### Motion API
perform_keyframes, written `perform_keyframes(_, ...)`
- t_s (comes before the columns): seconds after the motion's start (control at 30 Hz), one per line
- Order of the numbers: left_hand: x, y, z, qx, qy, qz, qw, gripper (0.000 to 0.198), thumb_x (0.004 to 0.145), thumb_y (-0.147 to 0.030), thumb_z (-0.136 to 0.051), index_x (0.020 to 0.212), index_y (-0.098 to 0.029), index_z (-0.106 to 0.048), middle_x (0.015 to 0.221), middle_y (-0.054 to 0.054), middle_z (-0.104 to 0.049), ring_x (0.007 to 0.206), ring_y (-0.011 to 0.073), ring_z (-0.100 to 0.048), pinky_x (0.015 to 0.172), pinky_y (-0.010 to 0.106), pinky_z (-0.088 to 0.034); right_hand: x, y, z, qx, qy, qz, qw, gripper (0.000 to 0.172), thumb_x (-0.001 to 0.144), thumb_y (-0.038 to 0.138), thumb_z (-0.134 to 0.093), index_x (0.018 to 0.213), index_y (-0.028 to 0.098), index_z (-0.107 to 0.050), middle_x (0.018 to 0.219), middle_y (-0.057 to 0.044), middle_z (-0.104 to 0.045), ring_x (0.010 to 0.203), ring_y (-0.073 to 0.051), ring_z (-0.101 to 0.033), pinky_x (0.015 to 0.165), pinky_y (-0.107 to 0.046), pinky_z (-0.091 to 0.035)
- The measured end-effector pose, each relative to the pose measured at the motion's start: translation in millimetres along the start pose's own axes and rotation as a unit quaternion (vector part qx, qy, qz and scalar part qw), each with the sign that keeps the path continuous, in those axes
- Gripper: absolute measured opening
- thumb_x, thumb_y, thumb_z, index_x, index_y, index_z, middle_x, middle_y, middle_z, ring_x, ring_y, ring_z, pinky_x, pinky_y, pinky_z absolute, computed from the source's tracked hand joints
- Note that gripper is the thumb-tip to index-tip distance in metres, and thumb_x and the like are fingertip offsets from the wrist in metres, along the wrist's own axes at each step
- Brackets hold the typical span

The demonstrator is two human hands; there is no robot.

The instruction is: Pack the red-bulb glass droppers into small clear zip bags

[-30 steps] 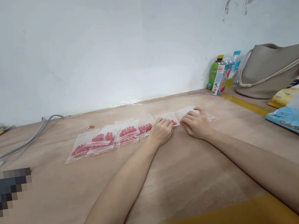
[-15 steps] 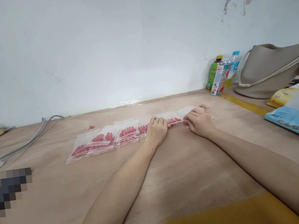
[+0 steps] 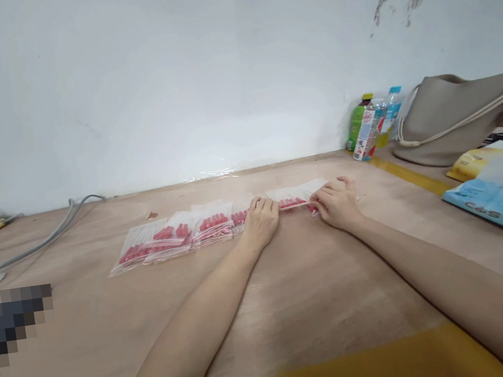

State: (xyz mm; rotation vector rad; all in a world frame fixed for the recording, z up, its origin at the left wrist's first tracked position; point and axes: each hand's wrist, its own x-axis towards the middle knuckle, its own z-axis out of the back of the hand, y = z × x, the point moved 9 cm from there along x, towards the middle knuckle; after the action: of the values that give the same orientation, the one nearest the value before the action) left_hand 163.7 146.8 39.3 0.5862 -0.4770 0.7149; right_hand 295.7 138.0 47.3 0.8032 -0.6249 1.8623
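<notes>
Both of my hands are at a clear zip bag (image 3: 296, 195) with small red pieces inside, its near edge lifted a little. My left hand (image 3: 262, 218) pinches the left end of that edge, fingers curled. At the right end, my right hand (image 3: 334, 203) grips it between thumb and fingers, one finger raised. To the left lies a row of overlapping zip bags (image 3: 131, 238), each holding red pieces (image 3: 213, 221). What the red pieces are, I cannot tell. My left hand partly covers the bags closest to it.
Several drink bottles (image 3: 364, 127) stand against the wall at the back right, beside a grey bag (image 3: 440, 120). A blue packet (image 3: 495, 209) lies at the right. Grey cables (image 3: 59, 225) run along the left, and yellow tape (image 3: 349, 370) crosses the near table.
My left hand has shifted slightly left along the bag's edge, and more of the bag shows between my hands. My right hand stays nearly in place.
</notes>
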Motion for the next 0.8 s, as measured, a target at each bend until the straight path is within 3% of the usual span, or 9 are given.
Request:
perform_keyframes(0.2, -5, 4, 7.8, -0.043, 0.005, -0.004, 0.999, 0.020, 0.085, -0.006, -0.037, 0.091, -0.012, -0.055, 0.097, 0.011, -0.059, 0.093, 0.0213, -0.053, 0.092, 0.034, -0.035, 1, 12, -10, 0.039, 0.036, 0.004, 0.999, 0.017, 0.080, 0.024, -0.052, 0.068, 0.023, -0.064, 0.071, 0.001, -0.068, 0.077, -0.017, -0.056, 0.094, -0.048, -0.014)
perform_keyframes(0.33, -17, 7, 11.2, -0.080, 0.034, -0.009, 0.996, 0.021, 0.080, -0.017, -0.048, 0.100, -0.014, -0.055, 0.109, 0.009, -0.056, 0.103, 0.0211, -0.050, 0.097, 0.034, -0.033, -2, 16, -21, 0.056, 0.088, 0.001, 0.995, 0.020, 0.082, 0.037, -0.050, 0.087, 0.026, -0.065, 0.094, -0.003, -0.067, 0.089, -0.020, -0.055, 0.093, -0.051, -0.016)
perform_keyframes(0.47, -26, 17, 3.4, -0.098, 0.069, 0.038, 0.992, 0.040, 0.081, -0.034, -0.050, 0.120, -0.022, -0.048, 0.129, 0.008, -0.045, 0.121, 0.0277, -0.037, 0.100, 0.046, -0.027, -9, -5, -25, 0.018, 0.128, -0.077, 0.989, 0.055, 0.073, 0.057, -0.051, 0.115, 0.022, -0.055, 0.116, -0.012, -0.058, 0.102, -0.030, -0.051, 0.091, -0.057, -0.021)
perform_keyframes(0.6, -29, 24, -9.8, -0.114, 0.117, 0.078, 0.983, 0.036, 0.088, -0.044, -0.040, 0.119, -0.029, -0.050, 0.118, 0.004, -0.055, 0.111, 0.0254, -0.047, 0.095, 0.049, -0.030, -14, -11, -29, 0.023, 0.183, -0.087, 0.979, 0.057, 0.075, 0.059, -0.046, 0.116, 0.020, -0.055, 0.117, -0.012, -0.056, 0.105, -0.031, -0.050, 0.088, -0.051, -0.031)
perform_keyframes(0.8, -42, 35, -7.8, -0.121, 0.138, 0.116, 0.976, 0.037, 0.087, -0.047, -0.041, 0.117, -0.027, -0.051, 0.118, 0.006, -0.055, 0.110, 0.0250, -0.047, 0.094, 0.050, -0.028, -11, 21, -28, 0.104, 0.188, -0.006, 0.977, 0.054, 0.076, 0.057, -0.048, 0.114, 0.020, -0.057, 0.118, -0.011, -0.057, 0.106, -0.028, -0.051, 0.090, -0.045, -0.036)
